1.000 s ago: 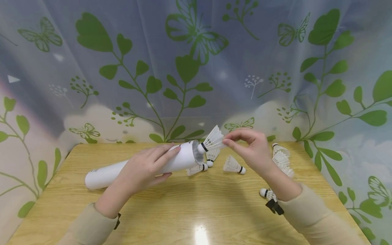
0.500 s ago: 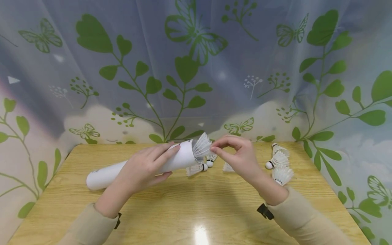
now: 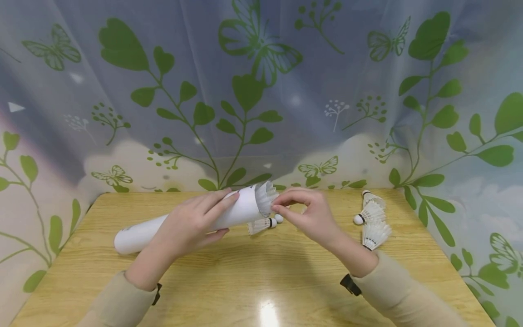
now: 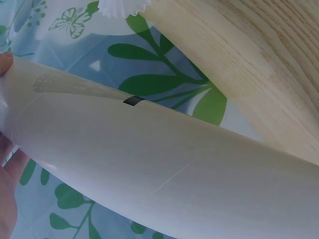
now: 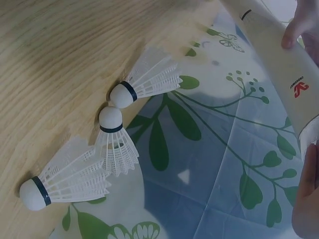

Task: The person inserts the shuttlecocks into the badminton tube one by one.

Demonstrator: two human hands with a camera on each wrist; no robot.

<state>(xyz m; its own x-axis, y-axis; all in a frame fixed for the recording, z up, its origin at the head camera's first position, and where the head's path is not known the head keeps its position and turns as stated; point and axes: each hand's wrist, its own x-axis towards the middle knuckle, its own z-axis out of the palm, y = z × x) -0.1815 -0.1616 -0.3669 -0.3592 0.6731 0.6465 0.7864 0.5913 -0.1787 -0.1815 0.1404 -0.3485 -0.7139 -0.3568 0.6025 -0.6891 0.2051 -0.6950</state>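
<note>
A long white shuttlecock tube (image 3: 143,232) is tilted over the table, its mouth raised toward the right. My left hand (image 3: 196,222) grips it from above near the mouth, thumb on the near side. In that mouth sits a white shuttlecock (image 3: 267,198), cork hidden inside and only the skirt's flared end showing. My right hand (image 3: 312,215) pinches the skirt's edge between thumb and forefinger. The right wrist view catches the tube (image 5: 279,64) with a red logo and fingers of both hands. In the left wrist view the tube (image 4: 149,149) fills the middle.
Beneath the tube's mouth lies a shuttlecock (image 3: 261,225), with the cork of another (image 3: 279,218) beside it. Three more shuttlecocks (image 5: 75,174) show close together in the right wrist view. The wooden table (image 3: 229,281) meets a leaf-printed curtain (image 3: 286,118) at the back.
The shuttlecock has slid leftward, cork first, into the tube, from just at the mouth to mostly inside. My right hand has followed it left and slightly down. The left hand stays put.
</note>
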